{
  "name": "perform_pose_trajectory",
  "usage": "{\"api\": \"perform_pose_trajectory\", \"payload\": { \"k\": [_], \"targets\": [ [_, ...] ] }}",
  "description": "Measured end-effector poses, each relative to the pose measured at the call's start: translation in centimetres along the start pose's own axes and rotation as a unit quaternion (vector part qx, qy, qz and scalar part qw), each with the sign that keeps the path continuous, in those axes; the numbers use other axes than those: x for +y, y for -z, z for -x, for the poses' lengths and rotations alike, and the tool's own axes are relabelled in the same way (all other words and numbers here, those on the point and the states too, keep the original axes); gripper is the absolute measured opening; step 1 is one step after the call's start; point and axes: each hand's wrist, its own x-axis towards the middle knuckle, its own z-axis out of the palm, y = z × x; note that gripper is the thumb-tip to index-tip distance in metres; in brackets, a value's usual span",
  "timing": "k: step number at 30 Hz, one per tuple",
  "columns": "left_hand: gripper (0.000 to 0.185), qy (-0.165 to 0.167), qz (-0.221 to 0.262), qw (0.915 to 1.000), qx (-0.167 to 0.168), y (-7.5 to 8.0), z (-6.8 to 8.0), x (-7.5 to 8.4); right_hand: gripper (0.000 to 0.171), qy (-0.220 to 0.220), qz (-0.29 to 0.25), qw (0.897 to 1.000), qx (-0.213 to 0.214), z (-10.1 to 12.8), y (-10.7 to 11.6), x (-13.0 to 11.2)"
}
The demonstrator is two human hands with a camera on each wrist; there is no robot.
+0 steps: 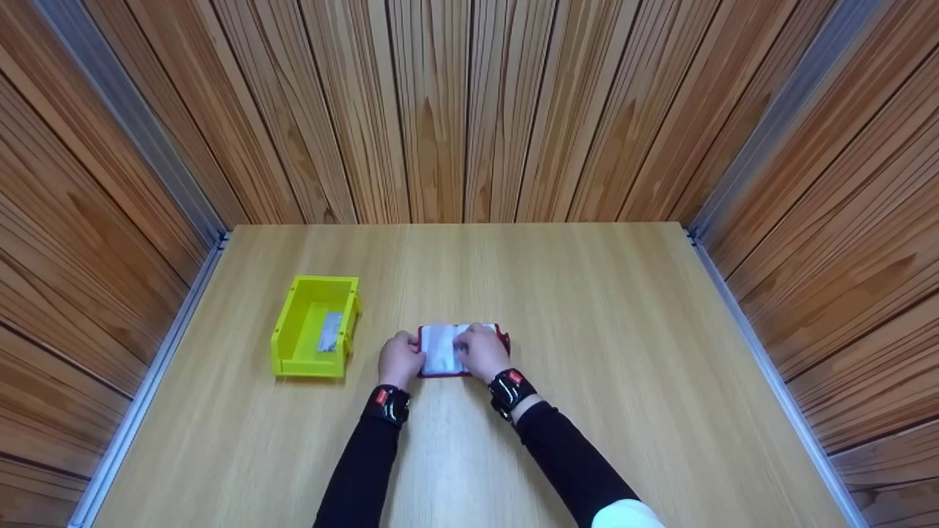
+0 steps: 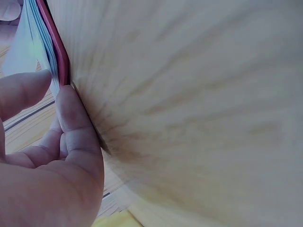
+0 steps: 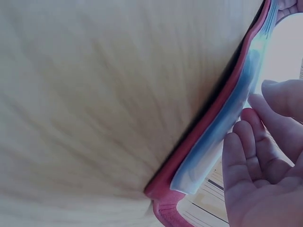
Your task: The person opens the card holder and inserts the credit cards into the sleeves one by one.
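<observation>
Left hand [image 1: 400,358] pinching the red card holder's [image 1: 501,336] left edge, right hand [image 1: 480,351] lying flat on its clear sleeves [image 1: 442,350], yellow bin [image 1: 293,323] sitting near, open surface [image 1: 623,330] stretching right

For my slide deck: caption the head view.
Both hands, left hand and right hand, rest on a red card holder beside a yellow bin.

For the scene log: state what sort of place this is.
Probably a staged recording booth, not a home or shop: a bare wooden table boxed in by wood-panel walls with metal corner rails, holding only a yellow bin and a red-covered booklet.
</observation>
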Motion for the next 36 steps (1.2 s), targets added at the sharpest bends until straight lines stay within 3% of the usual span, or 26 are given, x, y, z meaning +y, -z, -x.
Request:
{"api": "perform_pose_trajectory", "payload": {
  "k": [9, 15, 22, 27, 36],
  "targets": [
    [0.017, 0.016, 0.018, 0.9997, -0.01, 0.3, 0.1, -0.1, 0.021, 0.003, 0.002, 1.0, -0.004, 0.0, -0.3, 0.2],
    [0.019, 0.033, 0.021, 0.9991, 0.013, 1.1, 0.0, 0.7, 0.02, -0.01, -0.007, 1.0, -0.012, 0.1, -0.2, 0.2],
    [0.021, 0.016, 0.01, 0.9996, 0.02, 1.2, 0.0, 1.4, 0.02, -0.006, -0.006, 1.0, -0.003, -0.1, -0.3, 0.3],
    [0.014, 0.0, -0.023, 0.9997, 0.01, 0.5, 0.3, 1.1, 0.02, -0.013, -0.014, 1.0, -0.011, 0.0, -0.2, 0.2],
    [0.013, -0.024, -0.034, 0.9991, 0.009, 0.0, 0.4, 0.8, 0.02, -0.011, -0.017, 1.0, -0.01, 0.0, 0.0, 0.2]
  ]
}}
